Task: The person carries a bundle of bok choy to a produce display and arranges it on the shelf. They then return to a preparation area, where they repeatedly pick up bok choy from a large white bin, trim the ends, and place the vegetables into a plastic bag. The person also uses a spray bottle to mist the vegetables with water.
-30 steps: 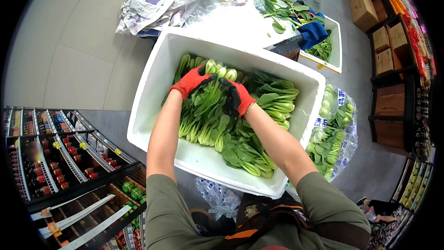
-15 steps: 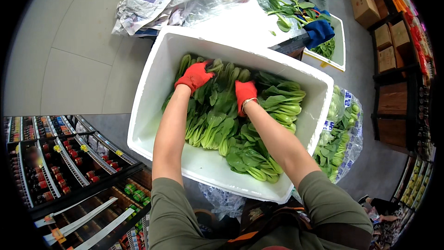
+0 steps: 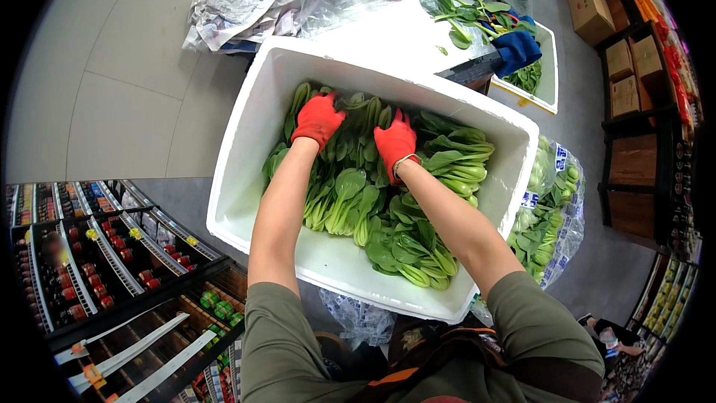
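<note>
Down they go! The leafy greens [image 3: 365,114] sit lower beside the white box's far wall [image 3: 447,97], seemingly settled; left hand [image 3: 320,119] and right hand [image 3: 396,145] touch them, pinching or loose, can't tell.

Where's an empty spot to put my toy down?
The white table has a bare patch between the crumpled plastic, loose leaves and foam box. Pale floor left of the box is bare too. Inside the box, greens crowd around the left hand and right hand.
</note>
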